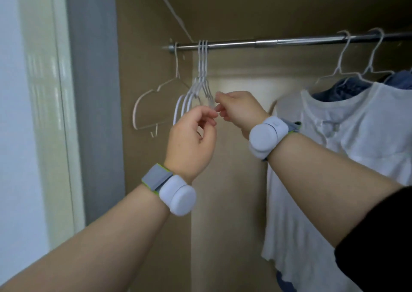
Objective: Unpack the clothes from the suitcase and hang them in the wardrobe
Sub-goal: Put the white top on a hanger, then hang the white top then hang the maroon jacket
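Both hands meet at the bunched empty hangers [201,84] on the rail [267,42]: left hand [191,140] and right hand [239,111] pinch their lower wires, contact partly hidden. White shirt [361,140] hangs right, cropped.

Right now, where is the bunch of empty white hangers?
In the head view the empty white hangers hang left of centre on the metal rail, just above both hands, left and right, with the white shirt further right.
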`<act>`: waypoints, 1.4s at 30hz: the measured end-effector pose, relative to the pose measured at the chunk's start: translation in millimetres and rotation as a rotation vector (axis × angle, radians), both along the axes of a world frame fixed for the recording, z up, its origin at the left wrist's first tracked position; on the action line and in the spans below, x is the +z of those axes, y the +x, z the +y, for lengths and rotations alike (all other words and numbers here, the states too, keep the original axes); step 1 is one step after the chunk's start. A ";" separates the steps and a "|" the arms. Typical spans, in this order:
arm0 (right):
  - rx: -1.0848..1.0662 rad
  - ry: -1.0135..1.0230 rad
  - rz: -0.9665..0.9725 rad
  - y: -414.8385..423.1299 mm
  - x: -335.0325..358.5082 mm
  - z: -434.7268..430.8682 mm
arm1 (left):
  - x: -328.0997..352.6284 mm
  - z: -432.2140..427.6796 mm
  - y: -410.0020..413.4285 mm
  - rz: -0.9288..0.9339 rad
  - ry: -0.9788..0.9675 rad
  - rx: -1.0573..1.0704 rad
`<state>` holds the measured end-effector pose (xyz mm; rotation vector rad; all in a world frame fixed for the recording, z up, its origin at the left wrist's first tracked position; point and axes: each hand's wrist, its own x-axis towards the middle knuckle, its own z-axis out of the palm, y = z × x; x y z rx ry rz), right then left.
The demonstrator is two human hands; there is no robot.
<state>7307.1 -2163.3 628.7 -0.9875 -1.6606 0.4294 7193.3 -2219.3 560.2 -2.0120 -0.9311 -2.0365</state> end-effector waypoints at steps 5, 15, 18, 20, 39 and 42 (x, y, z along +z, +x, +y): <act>0.106 -0.205 0.179 -33.2 3.8 -2.6 | 5.9 1.3 -20.4 -0.050 0.083 0.028; 0.214 -0.255 0.244 -86.5 5.3 -9.2 | -2.2 10.0 -50.4 -0.214 -0.188 -0.014; 0.189 -0.225 0.223 -94.3 4.8 -6.7 | -4.5 9.0 -51.9 -0.239 -0.237 -0.108; 0.141 -0.217 0.207 -96.8 4.3 -5.5 | -4.3 8.2 -53.0 -0.264 -0.256 -0.137; 0.270 -0.391 0.259 -143.2 -3.3 -10.7 | -5.0 3.4 -68.9 -0.461 -0.390 -0.142; 0.177 -0.342 0.250 -145.9 -1.7 -10.9 | -5.7 1.2 -68.8 -0.461 -0.387 -0.180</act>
